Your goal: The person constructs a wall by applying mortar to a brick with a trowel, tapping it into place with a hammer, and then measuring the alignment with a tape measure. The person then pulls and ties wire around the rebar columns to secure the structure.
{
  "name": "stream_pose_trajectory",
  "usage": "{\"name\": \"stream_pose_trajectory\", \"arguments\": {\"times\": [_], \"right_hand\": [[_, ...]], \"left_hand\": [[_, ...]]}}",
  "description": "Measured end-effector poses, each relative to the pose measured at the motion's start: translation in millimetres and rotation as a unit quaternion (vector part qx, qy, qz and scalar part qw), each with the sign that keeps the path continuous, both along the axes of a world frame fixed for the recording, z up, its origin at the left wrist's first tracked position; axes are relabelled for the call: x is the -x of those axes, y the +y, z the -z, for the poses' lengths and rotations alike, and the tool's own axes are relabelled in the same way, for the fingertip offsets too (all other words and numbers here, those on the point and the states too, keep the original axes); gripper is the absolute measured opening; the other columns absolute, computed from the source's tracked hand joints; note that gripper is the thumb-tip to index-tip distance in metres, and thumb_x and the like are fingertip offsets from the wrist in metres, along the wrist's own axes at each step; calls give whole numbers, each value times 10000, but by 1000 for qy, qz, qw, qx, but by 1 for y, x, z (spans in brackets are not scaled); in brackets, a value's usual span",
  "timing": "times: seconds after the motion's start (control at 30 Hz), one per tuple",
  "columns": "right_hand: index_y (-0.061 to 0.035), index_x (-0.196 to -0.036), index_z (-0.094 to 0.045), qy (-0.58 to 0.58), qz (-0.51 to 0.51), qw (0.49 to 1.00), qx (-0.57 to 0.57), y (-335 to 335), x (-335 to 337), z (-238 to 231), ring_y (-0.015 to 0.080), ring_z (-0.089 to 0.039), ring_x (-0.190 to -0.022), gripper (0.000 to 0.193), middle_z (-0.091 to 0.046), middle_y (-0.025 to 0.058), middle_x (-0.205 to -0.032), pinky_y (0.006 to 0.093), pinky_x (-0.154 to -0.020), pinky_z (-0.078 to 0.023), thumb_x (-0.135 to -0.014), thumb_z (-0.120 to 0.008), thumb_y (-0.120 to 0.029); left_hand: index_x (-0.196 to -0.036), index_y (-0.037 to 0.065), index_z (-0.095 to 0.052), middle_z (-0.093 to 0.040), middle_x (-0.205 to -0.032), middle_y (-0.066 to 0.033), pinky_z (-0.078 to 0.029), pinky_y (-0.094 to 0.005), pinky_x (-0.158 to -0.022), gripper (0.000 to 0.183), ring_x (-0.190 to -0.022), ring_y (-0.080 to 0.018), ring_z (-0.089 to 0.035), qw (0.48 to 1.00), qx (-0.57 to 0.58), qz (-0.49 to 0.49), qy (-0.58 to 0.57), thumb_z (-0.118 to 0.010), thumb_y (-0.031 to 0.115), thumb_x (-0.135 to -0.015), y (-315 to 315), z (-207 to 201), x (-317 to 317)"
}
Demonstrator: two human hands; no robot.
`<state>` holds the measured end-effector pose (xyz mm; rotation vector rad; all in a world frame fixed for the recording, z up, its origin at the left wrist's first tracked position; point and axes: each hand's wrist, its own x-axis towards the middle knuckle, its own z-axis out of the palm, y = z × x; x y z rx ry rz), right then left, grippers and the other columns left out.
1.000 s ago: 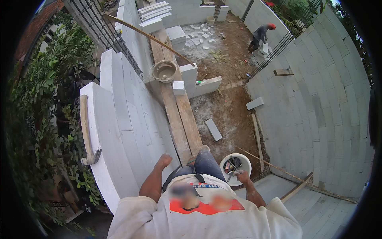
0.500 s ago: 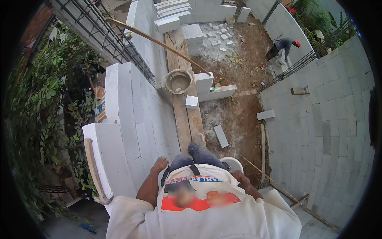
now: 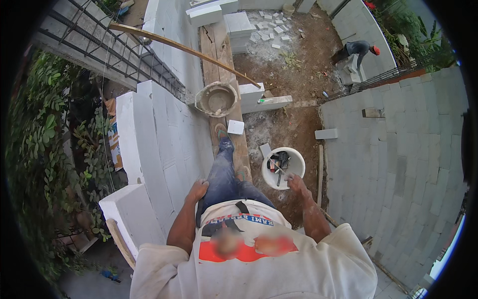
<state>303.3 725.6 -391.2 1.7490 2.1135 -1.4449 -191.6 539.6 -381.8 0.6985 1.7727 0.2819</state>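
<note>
My right hand [image 3: 297,184] is closed at the near rim of a white bucket [image 3: 299,158], gripping its thin handle. Dark tools [image 3: 280,162] lie inside the bucket, too jumbled to tell apart. Beside my left thigh hangs my left hand [image 3: 198,189], its fingers curled against the trousers and nothing showing in them. I stand on wooden planks [image 3: 231,142], one foot ahead of the other. Just in front of my feet are a white block [image 3: 236,127] and a round mortar tub [image 3: 198,99] with grey mortar in it.
A block wall [image 3: 164,144] runs close along my left. A wooden pole [image 3: 184,47] slants across the planks ahead. Low blocks [image 3: 274,103] stand to the right of the planks. Farther off, a person in a red cap [image 3: 361,50] bends over blocks by the far wall.
I have stepped forward along the planks, one foot now near the mortar tub. The white bucket has swung forward and out to the right with my right hand.
</note>
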Motion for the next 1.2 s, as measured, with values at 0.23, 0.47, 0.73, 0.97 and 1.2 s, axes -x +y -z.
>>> {"name": "stream_pose_trajectory", "arguments": {"times": [0.23,0.47,0.73,0.97,1.2], "right_hand": [[-17,-980,-689,-27,-72,997,-24,114,45,-41,303,-688,-779,221,-693,203,-806,433,-723,-545,-794,-580,-65],[-44,-1040,-746,-141,-54,986,67,195,47,-75,376,-733,-944,264,-741,228,-985,467,-847,-574,-791,-671,-88],[-30,-905,-769,-205,0,977,57,228,85,-112,219,-665,-761,494,-705,133,-808,402,-698,-543,-937,-686,-516],[-32,-878,-787,-94,17,995,19,309,135,-146,279,-710,-752,543,-738,163,-784,425,-739,-557,-1020,-531,-489],[-33,-895,-783,-153,12,984,92,450,185,-104,228,-639,-600,510,-653,99,-670,408,-586,-536,-1002,-547,-473]], "left_hand": [[-1325,-60,-625,-674,-1303,-271,-469,-431,-1046,509,-1238,-400,-627,997,31,-62,28,-565,261,-935,61,48,80],[-1357,-83,-609,-646,-1360,-276,-440,-390,-1126,557,-1313,-367,-599,987,-18,-160,-23,-618,271,-927,156,10,140],[-1306,-63,-648,-701,-1248,-212,-476,-389,-1052,504,-1198,-311,-645,958,-22,-271,-88,-637,257,-917,212,40,188],[-1338,98,-582,-662,-1082,-27,-472,-360,-678,425,-910,-176,-597,925,5,-333,-185,-665,251,-950,228,60,215],[-1258,134,-632,-676,-1110,-56,-492,-427,-793,361,-981,-234,-625,894,22,-418,-161,-661,285,-931,259,73,223]]}}
